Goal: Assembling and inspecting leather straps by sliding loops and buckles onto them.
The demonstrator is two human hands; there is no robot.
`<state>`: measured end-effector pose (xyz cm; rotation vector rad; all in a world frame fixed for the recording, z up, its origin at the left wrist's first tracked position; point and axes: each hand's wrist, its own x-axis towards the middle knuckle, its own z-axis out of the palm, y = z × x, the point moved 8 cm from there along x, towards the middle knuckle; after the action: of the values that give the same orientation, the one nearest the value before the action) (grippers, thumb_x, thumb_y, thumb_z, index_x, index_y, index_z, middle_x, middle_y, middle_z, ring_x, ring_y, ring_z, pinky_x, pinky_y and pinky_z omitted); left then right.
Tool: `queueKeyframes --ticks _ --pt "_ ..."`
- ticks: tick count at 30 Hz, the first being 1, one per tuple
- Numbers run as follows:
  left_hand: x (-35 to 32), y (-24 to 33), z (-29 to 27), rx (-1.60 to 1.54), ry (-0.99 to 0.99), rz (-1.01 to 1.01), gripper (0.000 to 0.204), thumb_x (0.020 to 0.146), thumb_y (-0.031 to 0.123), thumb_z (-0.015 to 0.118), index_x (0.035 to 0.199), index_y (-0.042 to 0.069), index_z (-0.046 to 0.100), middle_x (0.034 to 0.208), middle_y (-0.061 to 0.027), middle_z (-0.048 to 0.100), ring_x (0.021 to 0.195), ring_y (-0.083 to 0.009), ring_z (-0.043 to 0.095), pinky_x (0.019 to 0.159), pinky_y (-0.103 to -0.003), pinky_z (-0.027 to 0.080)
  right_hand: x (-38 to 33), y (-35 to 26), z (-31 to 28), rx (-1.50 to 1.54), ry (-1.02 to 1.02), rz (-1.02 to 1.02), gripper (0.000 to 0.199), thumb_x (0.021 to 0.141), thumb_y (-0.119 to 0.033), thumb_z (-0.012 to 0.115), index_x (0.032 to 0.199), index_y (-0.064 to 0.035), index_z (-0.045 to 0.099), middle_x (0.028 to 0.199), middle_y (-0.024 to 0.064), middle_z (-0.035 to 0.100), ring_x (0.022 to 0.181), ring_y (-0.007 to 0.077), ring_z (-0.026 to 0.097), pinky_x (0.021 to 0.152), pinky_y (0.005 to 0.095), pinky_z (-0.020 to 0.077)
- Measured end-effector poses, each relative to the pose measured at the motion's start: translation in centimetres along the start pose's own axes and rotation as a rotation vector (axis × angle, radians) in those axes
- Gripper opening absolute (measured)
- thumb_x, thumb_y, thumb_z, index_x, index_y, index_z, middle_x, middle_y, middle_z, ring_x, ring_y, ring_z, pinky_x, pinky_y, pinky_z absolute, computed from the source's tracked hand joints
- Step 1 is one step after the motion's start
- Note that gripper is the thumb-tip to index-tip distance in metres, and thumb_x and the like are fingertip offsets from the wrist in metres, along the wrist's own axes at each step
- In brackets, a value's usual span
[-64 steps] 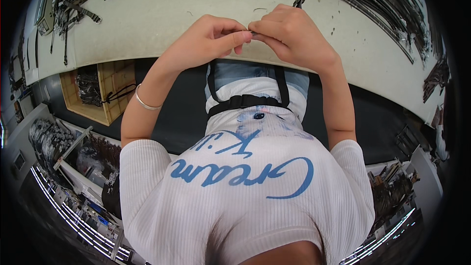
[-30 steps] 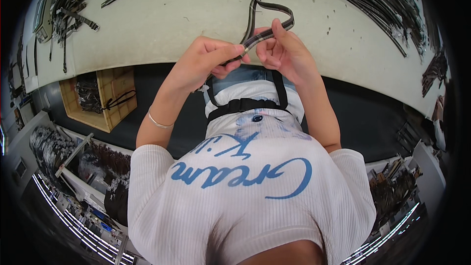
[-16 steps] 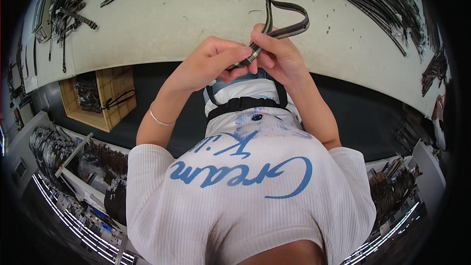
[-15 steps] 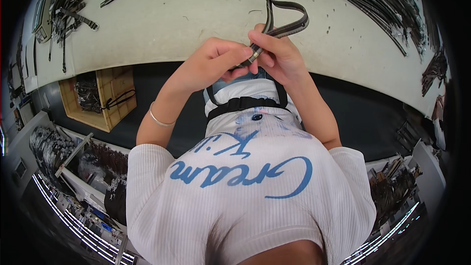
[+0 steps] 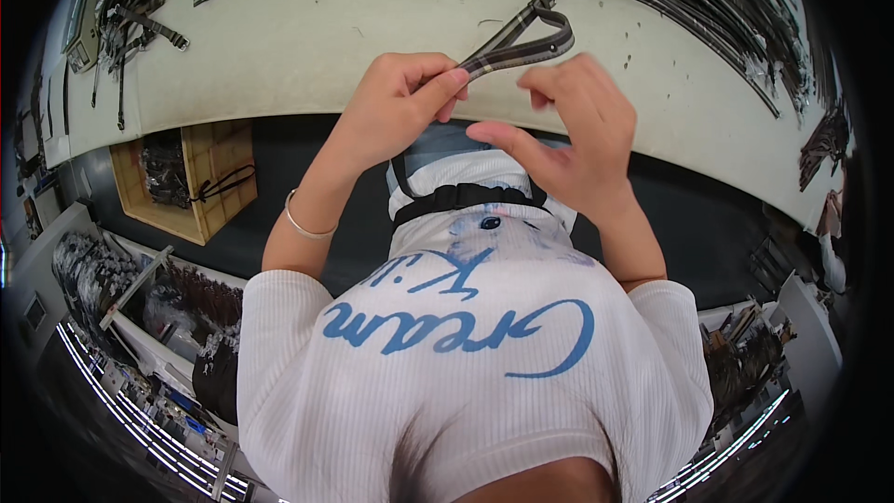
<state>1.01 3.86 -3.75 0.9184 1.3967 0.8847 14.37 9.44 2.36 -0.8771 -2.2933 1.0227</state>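
Observation:
A dark strap with pale lines along it is folded into a loop over the near part of the pale table. Its near end is pinched between the thumb and fingers of my left hand. From the loop's far tip, the strap runs off right toward a bundle of long straps. My right hand is off the strap, just to the right of and below the loop. Its thumb and fingers are spread apart with nothing between them. The strap's end inside my left hand is hidden.
Long dark straps lie along the table's far and right sides. More straps with buckles lie at the far left. A wooden box holding dark, plastic-wrapped goods stands below the table's left edge. The pale tabletop has a curved-looking near edge.
My right hand has let go of the strap and moved right and toward me, its fingers opening. The loop has swung lower and left, while my left hand still holds the end.

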Motion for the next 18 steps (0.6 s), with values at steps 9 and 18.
queueKeyframes --ticks 9,18 --pt "-1.5 5.4 2.3 0.611 -0.159 0.506 0.010 0.084 0.003 0.057 0.075 -0.002 0.058 0.058 -0.0157 0.049 0.048 -0.0290 0.043 0.047 -0.034 0.035 1.9 -1.7 1.8 -0.181 -0.538 -0.386 0.017 0.083 -0.016 0.065 0.080 0.0003 0.060 0.074 0.0148 0.062 0.072 0.0318 0.060 0.066 0.0418 0.0459" --pt "-0.4 6.7 -0.1 0.591 0.132 0.685 0.010 0.087 0.006 0.056 0.086 -0.003 0.061 0.074 -0.0128 0.059 0.061 -0.0225 0.054 0.058 -0.029 0.044 3.1 1.0 2.5 0.124 -0.480 -0.203 0.010 0.083 -0.007 0.061 0.087 0.0016 0.062 0.072 0.0139 0.060 0.061 0.0302 0.054 0.055 0.0350 0.0409"
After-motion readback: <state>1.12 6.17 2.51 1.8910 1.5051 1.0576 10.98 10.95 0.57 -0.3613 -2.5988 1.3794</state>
